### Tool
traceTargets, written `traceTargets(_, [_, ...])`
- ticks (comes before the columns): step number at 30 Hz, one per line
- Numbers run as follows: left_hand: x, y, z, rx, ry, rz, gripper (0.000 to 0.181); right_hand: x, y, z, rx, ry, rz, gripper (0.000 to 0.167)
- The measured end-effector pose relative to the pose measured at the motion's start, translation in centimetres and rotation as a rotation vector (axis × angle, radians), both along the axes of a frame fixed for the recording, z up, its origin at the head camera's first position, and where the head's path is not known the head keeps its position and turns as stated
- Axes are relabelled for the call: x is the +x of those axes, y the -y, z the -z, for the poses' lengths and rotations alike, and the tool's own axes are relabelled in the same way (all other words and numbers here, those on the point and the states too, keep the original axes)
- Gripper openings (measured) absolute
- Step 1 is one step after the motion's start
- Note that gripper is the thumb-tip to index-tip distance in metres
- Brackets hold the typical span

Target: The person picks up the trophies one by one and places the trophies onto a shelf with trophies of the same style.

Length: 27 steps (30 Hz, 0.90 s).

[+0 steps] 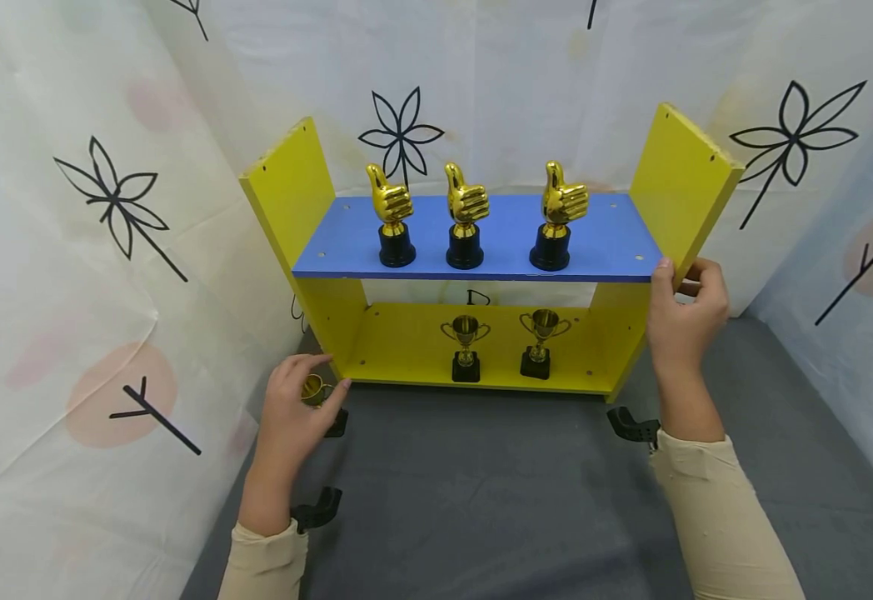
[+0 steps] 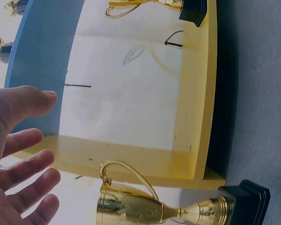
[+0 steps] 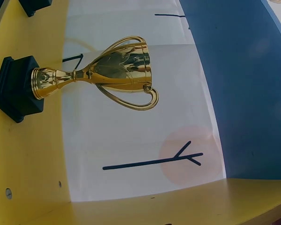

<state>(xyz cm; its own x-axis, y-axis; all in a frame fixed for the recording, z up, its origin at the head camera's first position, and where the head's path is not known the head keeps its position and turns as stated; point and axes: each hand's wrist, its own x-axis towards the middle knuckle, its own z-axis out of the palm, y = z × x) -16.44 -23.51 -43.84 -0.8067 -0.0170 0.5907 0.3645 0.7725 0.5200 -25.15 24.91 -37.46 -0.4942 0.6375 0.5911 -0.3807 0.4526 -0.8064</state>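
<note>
My left hand [image 1: 286, 417] is beside a gold two-handled trophy cup [image 2: 131, 206] on a black base, which stands outside the left end of a yellow and blue shelf unit [image 1: 601, 233]. Its fingers are spread and loosely curved; in the left wrist view a gap shows between them and the cup. At the other end, my right hand [image 1: 685, 321] grips the yellow right side panel [image 1: 680, 183] at the blue board's height, thumb on the inner side and fingers on the outer. The right wrist view shows none of that hand clearly.
Three gold thumbs-up trophies [image 1: 465, 208] stand on the blue board. On the yellow bottom board are two gold cups, one left [image 1: 466, 333] and one right [image 1: 544, 329]. A grey cloth [image 1: 481, 483] covers the table, and a patterned white curtain [image 1: 519, 83] hangs behind.
</note>
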Motion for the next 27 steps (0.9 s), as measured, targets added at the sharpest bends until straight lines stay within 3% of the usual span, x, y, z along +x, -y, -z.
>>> traceTargets(8, [0.5, 0.8, -0.1, 0.021, 0.024, -0.011, 0.043, 0.0, 0.0, 0.0, -0.003, 0.017, -0.008, 0.032])
traceTargets(18, [0.3, 2.0, 1.1, 0.024, 0.04, -0.022, 0.043, 0.0, 0.1, -0.2, -0.013, 0.019, -0.005, 0.03])
traceTargets(27, [0.5, 2.7, 1.5, 0.02, 0.093, -0.064, 0.043, -0.2, 0.0, 0.0, -0.035, 0.022, -0.001, 0.027])
